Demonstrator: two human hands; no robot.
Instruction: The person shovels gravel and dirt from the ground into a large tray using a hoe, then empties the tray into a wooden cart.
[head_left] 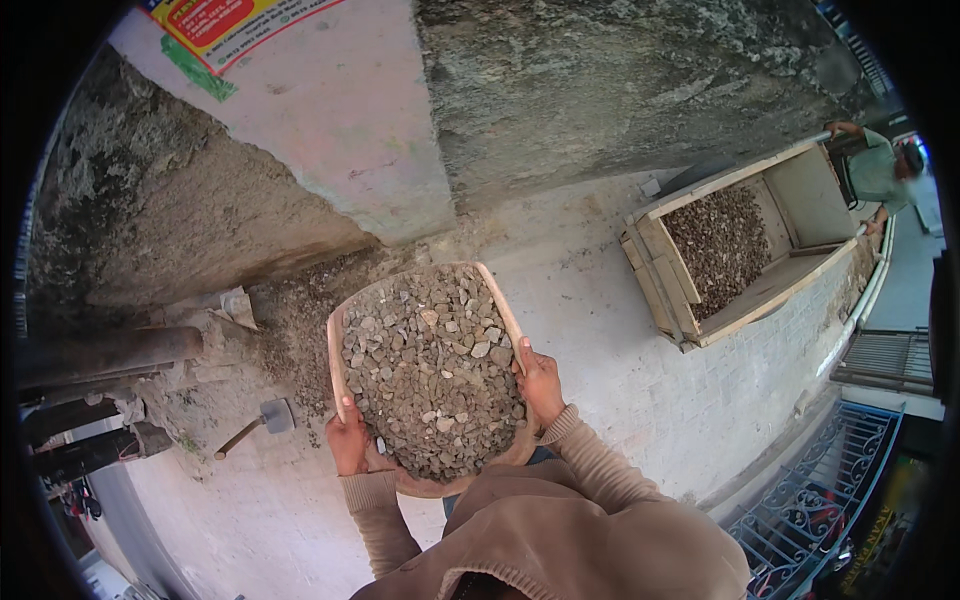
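A wide, pinkish-tan tray [505, 318] with raised sides is held in front of my body, heaped with grey-brown gravel [430, 370]. My left hand [348, 442] grips its left rim near the lower corner, the thumb over the edge. On the opposite side, my right hand [541, 385] is closed around the right rim. The stones cover nearly the whole inside of the tray. Its underside is hidden, and so are the fingers beneath the rim.
A wooden box cart [648, 275] with brownish gravel [715, 245] inside stands at the right, a person [875, 175] at its handles. A short-handled hoe [277, 416] lies by loose gravel [290, 325] at left. Rough walls [640, 90] rise ahead; a blue gate [825, 490] borders lower right.
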